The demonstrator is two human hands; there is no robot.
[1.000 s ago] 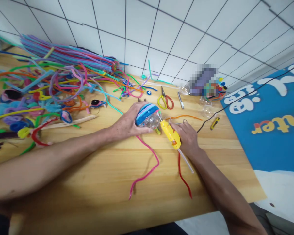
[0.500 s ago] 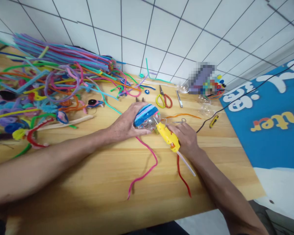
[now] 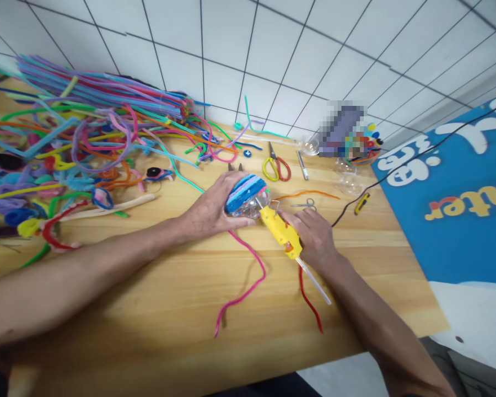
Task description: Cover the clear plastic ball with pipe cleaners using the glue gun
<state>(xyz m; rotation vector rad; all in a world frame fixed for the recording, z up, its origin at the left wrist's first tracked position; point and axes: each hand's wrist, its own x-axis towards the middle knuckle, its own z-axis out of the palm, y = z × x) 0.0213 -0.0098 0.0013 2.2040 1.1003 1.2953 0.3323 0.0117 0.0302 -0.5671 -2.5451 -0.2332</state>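
My left hand [image 3: 217, 207] is wrapped round a clear plastic ball [image 3: 248, 196], partly covered with stripes of blue, light blue and purple pipe cleaner. In my right hand [image 3: 314, 234] is a yellow glue gun [image 3: 281, 232], its nozzle at the ball's bare, clear side. A translucent glue stick [image 3: 316, 281] sticks out of the gun's rear. From below the ball a pink pipe cleaner [image 3: 256, 259] trails over the table, and a red one [image 3: 310, 303] lies under my right wrist. My fingers hide part of the ball and the gun's handle.
Tangled pipe cleaners [image 3: 103, 143] and a thick bundle [image 3: 107, 88] fill the table's left side. Behind the ball lie scissors [image 3: 276, 165], a craft knife [image 3: 303, 165] and an orange pipe cleaner [image 3: 308, 193]. A black cord [image 3: 380, 179] runs right, past a yellow cutter [image 3: 362, 204].
The glue gun's nozzle has shifted slightly left along the clear part of the ball, and the gun's rear has dipped a little. My left hand keeps its hold on the ball.
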